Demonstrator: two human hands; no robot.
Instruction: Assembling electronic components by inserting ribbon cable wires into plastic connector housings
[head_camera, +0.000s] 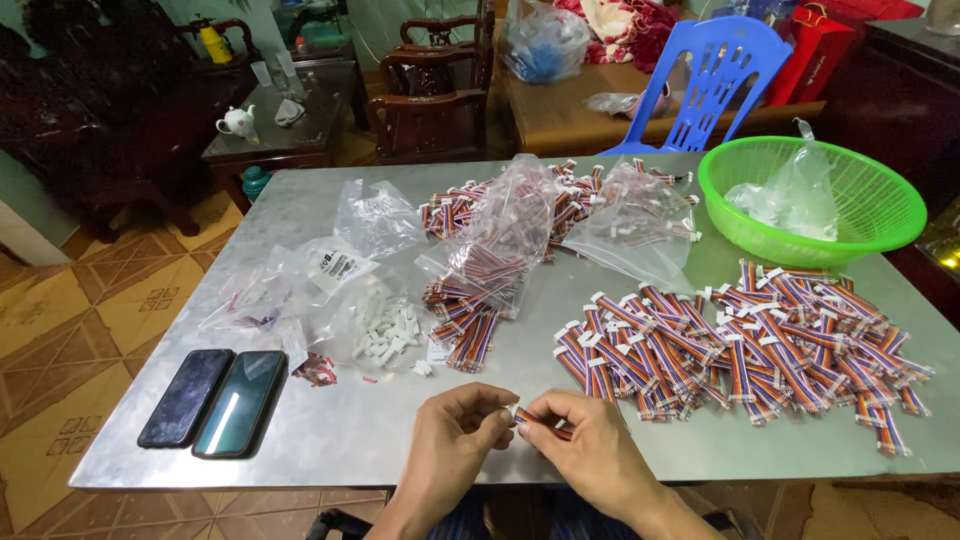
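Note:
Both my hands meet at the near edge of a grey metal table (350, 430). My right hand (590, 450) pinches a short striped ribbon cable (535, 420), red, blue and orange. My left hand (455, 435) grips the cable's left end, where a small white connector seems to sit between the fingertips. A heap of small white connectors (385, 330) lies on clear plastic just beyond my left hand. A wide pile of the same striped cables with white ends (740, 345) spreads to the right of my hands.
Two dark phones (215, 400) lie side by side at the near left. Clear bags of cables (505, 240) sit mid-table. A green plastic basket (880, 215) holding a clear bag stands far right. Behind it a blue plastic chair (715, 75), wooden chairs and a side table with a teapot.

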